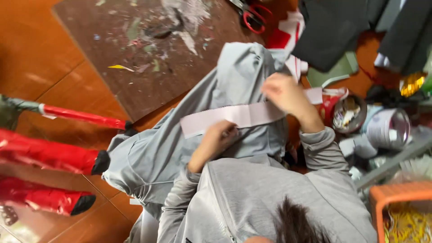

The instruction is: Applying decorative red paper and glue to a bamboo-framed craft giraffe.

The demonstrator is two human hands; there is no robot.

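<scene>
**Pale paper strip held across a lap on a cluttered floor**

While seated on an orange-brown wooden floor (40,49), a person in a grey hooded top and grey trousers holds a long pale pink paper strip (234,116) stretched across the raised knee. The left hand (220,137) is curled closed around the strip near its middle, fingers pinching its lower edge. The right hand (285,94) grips the strip further along, towards its far end, thumb and fingers closed on the paper. The strip lies roughly level over the grey fabric, touching both hands.

Beyond the knee rests a dark brown board (148,54) speckled with paper scraps and dried glue, with red-handled scissors (254,15) at its far edge. Three rolls wrapped in shiny red foil with black ends (49,155) lie well apart from the hands, off to one side. Near the right hand stand a round red tin (344,112) and a white plastic tub on its side (387,128), and an orange plastic basket (400,198) sits close to the person's elbow.
</scene>
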